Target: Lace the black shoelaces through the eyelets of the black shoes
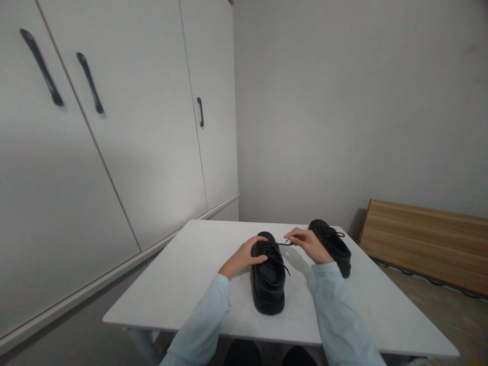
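Observation:
A black lace-up shoe (269,296) stands on the white table, its heel toward me and its toe pointing away. My left hand (246,255) is closed around the shoe's left side, with the thumb over the opening and the fingers across the front. To the right of the shoe, my right hand (308,245) pinches a black shoelace (284,244), which stretches sideways from the laced part. Another lace end hangs loose over the shoe's right side. Partly behind my right hand and wrist is a second black shoe (343,264), with a loop of lace at its right.
The white table (183,284) reaches toward a grey wall (343,117). White cabinets (148,127) with dark handles line the left side. At the right, a wood-grain board (423,236) leans near the wall, with a dark cable along its lower edge.

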`<move>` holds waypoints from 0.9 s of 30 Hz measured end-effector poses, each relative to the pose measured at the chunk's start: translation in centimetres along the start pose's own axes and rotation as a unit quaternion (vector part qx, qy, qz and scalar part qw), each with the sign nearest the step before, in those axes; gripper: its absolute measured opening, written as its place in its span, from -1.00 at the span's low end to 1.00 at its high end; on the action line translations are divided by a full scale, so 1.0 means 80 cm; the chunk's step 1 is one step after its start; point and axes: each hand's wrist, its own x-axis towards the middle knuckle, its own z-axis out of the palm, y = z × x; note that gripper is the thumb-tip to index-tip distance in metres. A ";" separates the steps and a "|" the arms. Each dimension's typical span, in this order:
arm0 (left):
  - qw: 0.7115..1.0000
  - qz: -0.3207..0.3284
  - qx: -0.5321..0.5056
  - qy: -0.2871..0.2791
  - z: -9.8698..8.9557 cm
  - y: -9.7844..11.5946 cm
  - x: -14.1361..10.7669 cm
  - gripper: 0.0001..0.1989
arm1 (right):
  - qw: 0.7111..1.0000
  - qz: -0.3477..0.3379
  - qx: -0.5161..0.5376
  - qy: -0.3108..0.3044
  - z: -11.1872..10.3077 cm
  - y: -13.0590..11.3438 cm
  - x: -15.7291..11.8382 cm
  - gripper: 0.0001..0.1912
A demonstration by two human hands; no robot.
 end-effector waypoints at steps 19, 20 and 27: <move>0.998 0.049 0.034 0.030 0.005 0.009 0.001 -0.57 | 0.999 0.007 -0.009 -0.036 0.025 -0.009 -0.008 -0.72; 0.997 0.059 0.033 0.040 0.006 0.011 0.001 -0.61 | 0.999 0.005 -0.011 -0.032 0.026 -0.009 -0.008 -0.73; 0.992 0.080 0.047 0.091 0.016 0.017 0.002 -0.78 | 0.999 -0.002 -0.022 -0.024 0.028 -0.008 -0.007 -0.77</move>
